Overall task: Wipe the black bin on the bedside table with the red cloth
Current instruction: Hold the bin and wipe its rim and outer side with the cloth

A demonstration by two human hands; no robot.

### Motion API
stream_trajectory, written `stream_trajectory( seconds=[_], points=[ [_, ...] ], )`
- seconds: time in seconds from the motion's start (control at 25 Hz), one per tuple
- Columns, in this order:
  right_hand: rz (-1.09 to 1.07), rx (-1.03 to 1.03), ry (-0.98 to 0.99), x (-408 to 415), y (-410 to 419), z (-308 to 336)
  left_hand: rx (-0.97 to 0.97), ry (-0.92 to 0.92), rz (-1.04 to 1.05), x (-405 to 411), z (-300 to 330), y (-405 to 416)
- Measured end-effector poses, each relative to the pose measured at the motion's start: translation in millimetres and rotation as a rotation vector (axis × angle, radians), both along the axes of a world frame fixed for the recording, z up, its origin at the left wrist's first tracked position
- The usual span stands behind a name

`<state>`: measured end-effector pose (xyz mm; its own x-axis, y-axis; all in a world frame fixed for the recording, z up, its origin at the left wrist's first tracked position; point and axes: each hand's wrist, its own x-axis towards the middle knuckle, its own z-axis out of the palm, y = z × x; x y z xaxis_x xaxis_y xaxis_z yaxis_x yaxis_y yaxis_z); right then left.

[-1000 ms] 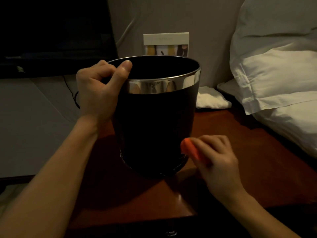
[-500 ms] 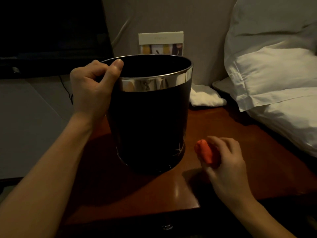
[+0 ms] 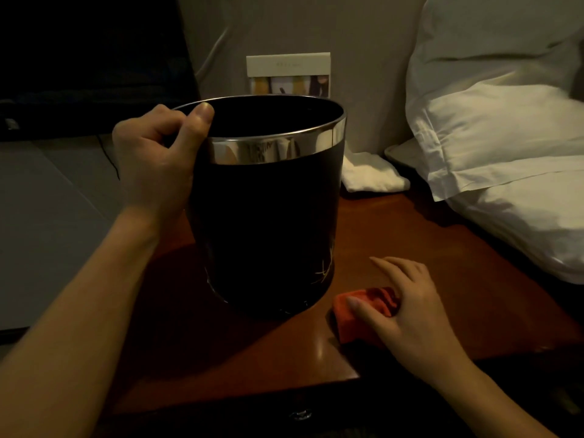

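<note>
A black bin with a shiny silver rim band stands upright on the dark wooden bedside table. My left hand grips its rim on the left side, thumb on the outside, fingers curled over the edge. The red cloth lies crumpled on the table just right of the bin's base, apart from the bin. My right hand rests on the cloth with fingers stretched out flat and the thumb laid across it.
White pillows crowd the table's right side. A folded white towel and a propped card sit behind the bin. The table's front edge with a drawer knob is near me.
My right hand has moved the red cloth away from the bin's lower side, lowered it onto the table and flattened out over it. My left hand keeps its hold on the rim.
</note>
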<state>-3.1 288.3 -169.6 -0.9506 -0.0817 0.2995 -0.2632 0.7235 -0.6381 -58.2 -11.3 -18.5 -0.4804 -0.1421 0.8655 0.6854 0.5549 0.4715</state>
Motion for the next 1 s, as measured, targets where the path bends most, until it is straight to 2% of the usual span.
stream_trajectory(
  seconds=[0.12,0.2,0.28,0.36,0.48,0.56,0.68,0.76,0.92,1.0],
  points=[
    [0.042,0.090,-0.142,-1.7,2.4,-14.8,-0.007,0.003,0.016,-0.1,-0.9,0.5],
    [0.070,0.141,-0.135,0.0,1.3,-23.2,0.000,0.013,0.020,-0.7,0.0,1.4],
    [0.126,0.061,-0.042,3.3,-3.1,-25.5,-0.004,0.020,0.000,-2.4,0.3,-0.4],
    [0.138,-0.033,0.148,4.6,-5.1,-24.6,-0.003,0.016,-0.026,-2.5,1.4,-2.3],
    [0.089,0.067,0.369,-0.1,-3.5,-31.2,0.008,0.007,-0.021,-1.9,2.3,-2.9],
    [0.138,0.125,0.303,4.9,-4.2,-35.9,0.010,0.002,-0.023,-0.8,2.1,-1.0],
    [0.167,-0.047,0.121,19.6,-5.6,-31.5,0.005,0.003,-0.025,0.9,2.4,-0.1],
    [0.121,-0.114,0.088,22.6,-8.6,-25.3,-0.014,-0.001,0.000,1.6,3.8,-0.8],
    [0.068,-0.158,-0.020,22.6,-17.1,-23.3,-0.059,0.052,0.154,5.4,1.8,4.3],
    [0.023,-0.116,0.017,26.7,-20.6,-28.6,-0.095,0.129,0.248,11.9,1.1,15.6]
  ],
)
